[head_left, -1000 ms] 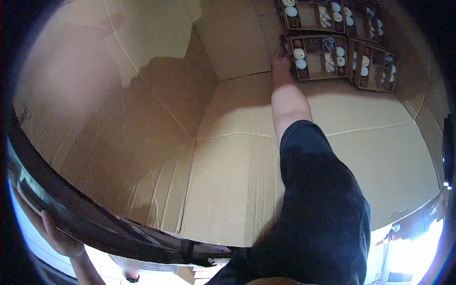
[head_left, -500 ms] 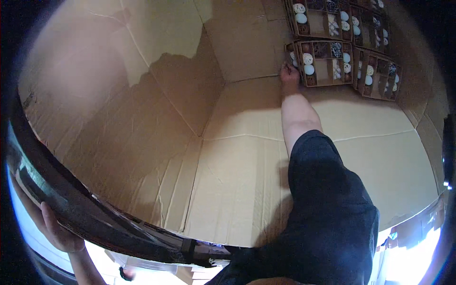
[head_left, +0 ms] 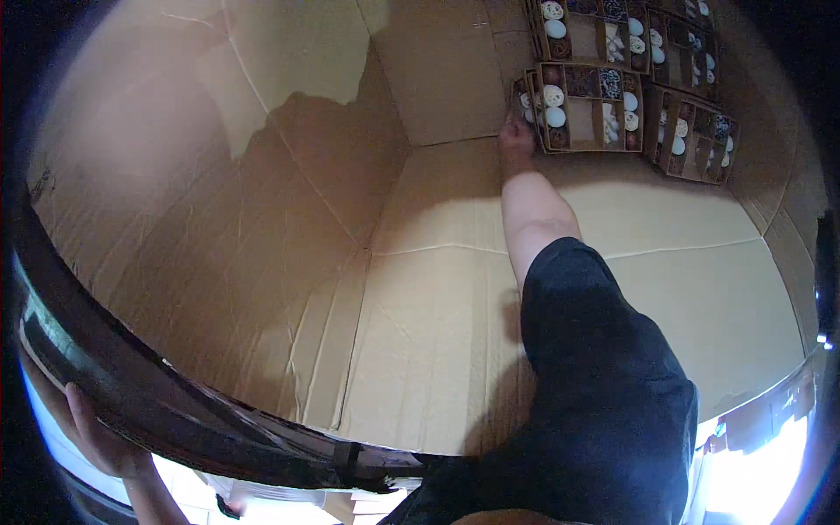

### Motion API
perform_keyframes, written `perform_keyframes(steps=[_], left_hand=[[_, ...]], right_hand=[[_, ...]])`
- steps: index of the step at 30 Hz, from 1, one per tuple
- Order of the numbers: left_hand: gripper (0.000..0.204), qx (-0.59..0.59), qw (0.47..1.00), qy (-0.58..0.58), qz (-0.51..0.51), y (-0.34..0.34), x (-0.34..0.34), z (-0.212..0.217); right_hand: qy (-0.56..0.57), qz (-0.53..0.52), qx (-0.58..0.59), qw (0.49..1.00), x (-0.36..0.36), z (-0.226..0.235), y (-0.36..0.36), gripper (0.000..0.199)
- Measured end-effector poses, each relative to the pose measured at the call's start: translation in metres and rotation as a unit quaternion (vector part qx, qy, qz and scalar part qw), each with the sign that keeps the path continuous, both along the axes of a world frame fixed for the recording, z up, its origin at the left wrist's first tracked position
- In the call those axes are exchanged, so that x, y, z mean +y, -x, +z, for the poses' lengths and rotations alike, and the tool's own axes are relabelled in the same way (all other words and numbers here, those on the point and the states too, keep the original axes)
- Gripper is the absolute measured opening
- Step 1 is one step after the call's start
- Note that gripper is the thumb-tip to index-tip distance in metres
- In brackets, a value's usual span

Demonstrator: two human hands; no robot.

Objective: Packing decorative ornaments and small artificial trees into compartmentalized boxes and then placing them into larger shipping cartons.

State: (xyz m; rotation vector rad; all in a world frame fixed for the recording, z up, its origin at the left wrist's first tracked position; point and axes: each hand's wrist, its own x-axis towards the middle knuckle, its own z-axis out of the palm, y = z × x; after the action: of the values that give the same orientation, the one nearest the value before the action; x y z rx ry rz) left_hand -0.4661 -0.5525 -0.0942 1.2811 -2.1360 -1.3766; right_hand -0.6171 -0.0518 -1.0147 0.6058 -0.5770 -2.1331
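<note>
Carton (head_left: 437,332): right hand (head_left: 517,136) is deep inside, fingers curled at the left edge of a half-hidden tray (head_left: 521,87). Whether that grip is closed on it, cannot tell. Versus one second ago, more of this tray shows, pale balls (head_left: 528,115) included, left of the front tray (head_left: 580,122); alignment appears loosened. Left hand (head_left: 103,442) stays at the carton's rim (head_left: 262,442), hold unclear.

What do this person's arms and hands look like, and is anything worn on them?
A loose, dark, plain-looking sleeve covers the right upper arm. The right forearm is bare, and the right hand and left hand wear no gloves.
</note>
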Motion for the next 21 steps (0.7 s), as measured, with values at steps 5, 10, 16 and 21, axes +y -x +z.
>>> perform_keyframes(steps=[5, 10, 16, 21], left_hand=[[0.064, -0.205, 0.956, 0.208, -0.006, 0.053, 0.012, -0.014], [0.061, 0.302, 0.896, -0.318, 0.068, 0.035, -0.005, 0.045], [0.061, -0.233, 0.926, 0.279, -0.098, 0.044, 0.003, 0.025], [0.061, -0.195, 0.952, 0.226, -0.067, 0.051, 0.017, -0.006]], right_hand=[[-0.261, -0.014, -0.110, 0.959, -0.054, 0.069, -0.045, 0.017], [-0.485, -0.076, -0.288, 0.822, -0.152, 0.202, -0.053, 0.013], [-0.436, -0.002, -0.236, 0.868, -0.186, 0.195, -0.034, 0.024], [-0.206, 0.212, -0.177, 0.939, -0.205, 0.189, -0.026, 0.022]])
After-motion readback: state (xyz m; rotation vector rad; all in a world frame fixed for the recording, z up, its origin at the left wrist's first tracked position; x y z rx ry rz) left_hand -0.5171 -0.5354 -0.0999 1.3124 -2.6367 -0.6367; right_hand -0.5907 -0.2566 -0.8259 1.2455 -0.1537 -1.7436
